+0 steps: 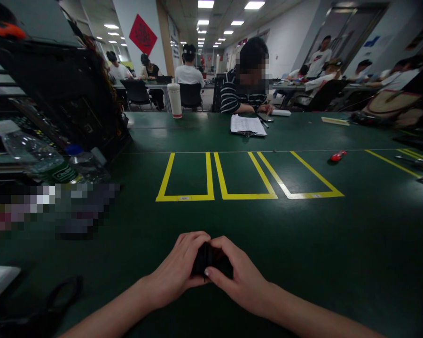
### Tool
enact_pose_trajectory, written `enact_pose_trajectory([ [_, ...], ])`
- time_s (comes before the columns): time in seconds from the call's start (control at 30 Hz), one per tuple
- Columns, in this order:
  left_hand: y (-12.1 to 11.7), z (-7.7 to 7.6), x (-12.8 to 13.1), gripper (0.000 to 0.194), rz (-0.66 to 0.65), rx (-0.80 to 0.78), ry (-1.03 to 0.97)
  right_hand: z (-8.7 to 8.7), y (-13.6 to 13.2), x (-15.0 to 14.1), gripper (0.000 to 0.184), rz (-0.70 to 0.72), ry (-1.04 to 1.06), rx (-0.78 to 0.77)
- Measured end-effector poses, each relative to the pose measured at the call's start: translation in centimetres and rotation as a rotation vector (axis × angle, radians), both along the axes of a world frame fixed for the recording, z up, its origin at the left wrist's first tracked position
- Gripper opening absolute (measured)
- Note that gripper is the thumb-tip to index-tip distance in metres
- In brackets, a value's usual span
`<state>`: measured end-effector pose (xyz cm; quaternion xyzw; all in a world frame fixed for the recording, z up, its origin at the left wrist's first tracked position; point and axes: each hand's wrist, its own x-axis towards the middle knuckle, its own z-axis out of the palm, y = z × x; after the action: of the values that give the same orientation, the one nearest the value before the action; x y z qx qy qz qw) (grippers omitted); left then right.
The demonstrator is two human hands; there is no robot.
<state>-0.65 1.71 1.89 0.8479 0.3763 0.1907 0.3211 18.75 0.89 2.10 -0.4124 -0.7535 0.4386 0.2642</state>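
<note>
Between my two hands is a small black object, mostly covered by fingers, so its exact kind does not show. My left hand curls round its left side, fingertips over the top. From the right, my right hand closes on it, with the thumb pressed on the near face and the index finger at the top. Both hands are close to the green tabletop, in front of three yellow tape outlines.
Bottles and a black equipment case stand at left. Across the table a person in a striped top sits behind a clipboard. A white tumbler stands at the back, a red toy car at right.
</note>
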Motion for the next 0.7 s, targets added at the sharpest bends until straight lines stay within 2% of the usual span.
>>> enact_pose_trajectory([
  [0.1,0.0,-0.1,-0.1,0.063,-0.012,0.005,0.002,-0.2,0.1,0.1,0.031,0.034,0.033,0.06],
  [0.23,0.0,-0.5,0.0,0.06,0.007,0.034,-0.024,-0.7,0.3,0.0,0.022,0.025,0.077,0.088],
  [0.33,0.0,-0.8,0.1,0.063,0.023,0.058,-0.036,-0.8,0.3,-0.1,0.023,-0.007,0.079,-0.007],
  [0.43,0.0,-1.0,0.2,0.067,0.004,0.061,-0.022,-0.8,0.2,-0.2,0.034,-0.021,0.063,-0.077],
  [0.53,0.2,-1.1,0.2,0.068,-0.007,0.095,-0.015,-0.8,0.0,-0.1,0.03,0.0,0.018,-0.012],
  [0.7,0.3,-1.0,0.1,0.07,-0.028,0.108,-0.014,-1.0,0.0,-0.1,0.027,0.018,0.069,0.131],
])
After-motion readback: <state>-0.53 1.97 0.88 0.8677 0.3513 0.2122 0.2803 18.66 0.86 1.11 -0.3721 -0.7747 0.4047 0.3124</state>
